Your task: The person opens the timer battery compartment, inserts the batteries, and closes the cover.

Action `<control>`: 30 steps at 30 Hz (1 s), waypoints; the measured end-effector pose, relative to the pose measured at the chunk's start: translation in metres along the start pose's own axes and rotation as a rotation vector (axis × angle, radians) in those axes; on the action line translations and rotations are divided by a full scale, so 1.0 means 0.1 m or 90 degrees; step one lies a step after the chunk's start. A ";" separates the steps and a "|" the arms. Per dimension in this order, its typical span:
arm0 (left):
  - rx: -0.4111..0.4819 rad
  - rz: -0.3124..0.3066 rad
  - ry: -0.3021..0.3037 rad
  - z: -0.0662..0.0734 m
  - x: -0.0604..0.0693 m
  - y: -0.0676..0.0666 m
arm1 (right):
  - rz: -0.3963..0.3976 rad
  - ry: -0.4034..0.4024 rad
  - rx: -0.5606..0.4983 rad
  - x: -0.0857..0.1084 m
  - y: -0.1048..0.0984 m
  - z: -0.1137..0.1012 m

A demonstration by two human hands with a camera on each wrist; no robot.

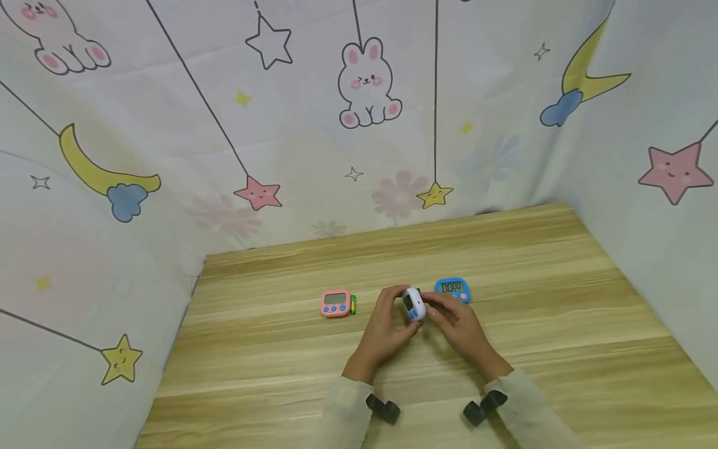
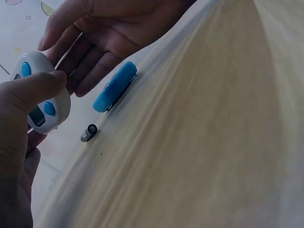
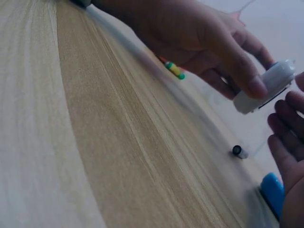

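A white timer (image 1: 416, 305) with blue buttons is tilted above the table, its screen facing left. The left hand (image 1: 382, 332) grips it by its edges, and in the left wrist view that thumb lies across its button side (image 2: 52, 102). Close behind the timer is the right hand (image 1: 461, 328), fingers loosely bent; in the right wrist view its fingers (image 3: 287, 123) are beside the timer's back (image 3: 266, 88). Whether they touch it I cannot tell. A dark battery (image 2: 89, 133) lies on the table beyond the hands, also in the right wrist view (image 3: 240, 152).
A pink timer (image 1: 336, 303) lies left of the hands, with a green and yellow battery (image 1: 353, 304) at its right side. Behind the right hand is a blue timer (image 1: 453, 289) showing digits. The wooden table (image 1: 269, 368) meets a patterned cloth (image 1: 314, 143) at its back edge.
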State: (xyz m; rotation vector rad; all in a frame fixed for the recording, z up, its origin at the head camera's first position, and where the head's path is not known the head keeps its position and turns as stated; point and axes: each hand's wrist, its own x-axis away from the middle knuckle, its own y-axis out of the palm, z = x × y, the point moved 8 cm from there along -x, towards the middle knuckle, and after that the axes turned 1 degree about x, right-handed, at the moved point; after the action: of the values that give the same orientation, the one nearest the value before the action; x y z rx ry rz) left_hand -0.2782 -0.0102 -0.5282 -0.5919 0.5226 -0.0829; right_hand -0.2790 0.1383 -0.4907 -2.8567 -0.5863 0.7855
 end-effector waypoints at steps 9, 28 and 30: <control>0.046 0.010 0.010 0.01 -0.01 -0.01 | -0.031 0.085 0.021 0.01 0.05 0.07; 0.081 0.075 0.027 0.08 -0.01 -0.07 | -0.041 0.115 0.029 0.08 0.14 0.36; 0.087 0.078 0.034 0.08 -0.01 -0.07 | -0.043 0.129 0.033 0.09 0.16 0.43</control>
State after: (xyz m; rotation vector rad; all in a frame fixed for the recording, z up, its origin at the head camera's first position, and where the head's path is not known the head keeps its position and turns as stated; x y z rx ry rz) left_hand -0.2747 -0.0116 -0.5177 -0.4245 0.5990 -0.0187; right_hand -0.2882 0.1280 -0.5352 -2.8058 -0.6210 0.4851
